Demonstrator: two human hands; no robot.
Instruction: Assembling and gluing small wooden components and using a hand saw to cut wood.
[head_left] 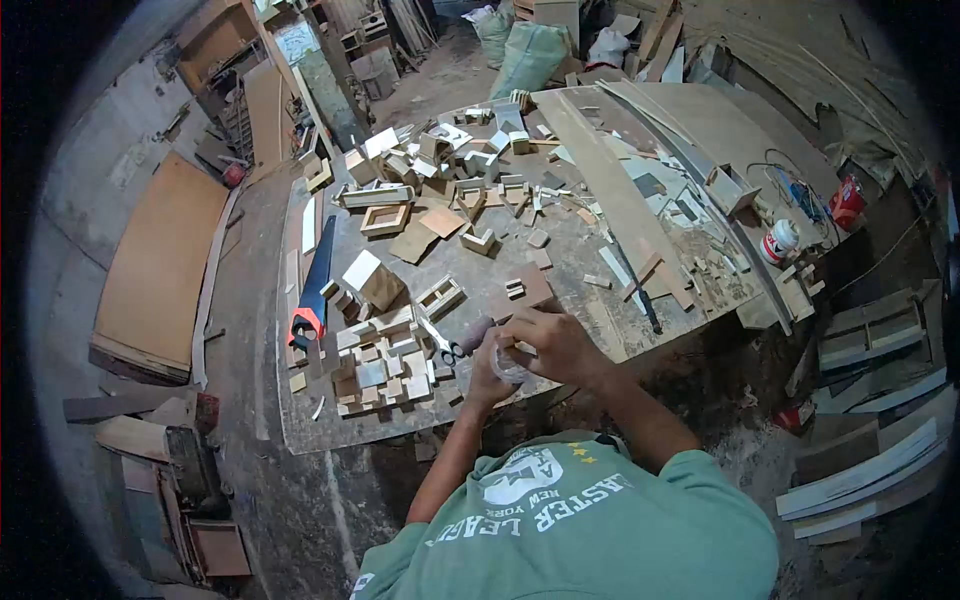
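My left hand (484, 376) is closed around a small clear plastic container (508, 366) at the table's near edge. Over its mouth, the fingers of my right hand (553, 343) are bent and drawn together; what they hold, if anything, is hidden. Just beyond the hands lies a reddish-brown panel (527, 280) with small wood pieces (514, 289) on it. A dark brown, rounded object (474, 334) rests beside my left hand. Scissors (444, 347) lie left of it, close to a cluster of small wooden frames and blocks (385, 370).
The worktable (590, 330) carries a handsaw (318, 270) at its left, a light wooden box (373, 279), and heaped small wooden boxes (440, 165) farther back. A long board (615, 185) crosses the right side. At the right edge stand a white-and-red container (779, 241) and a red can (847, 200).
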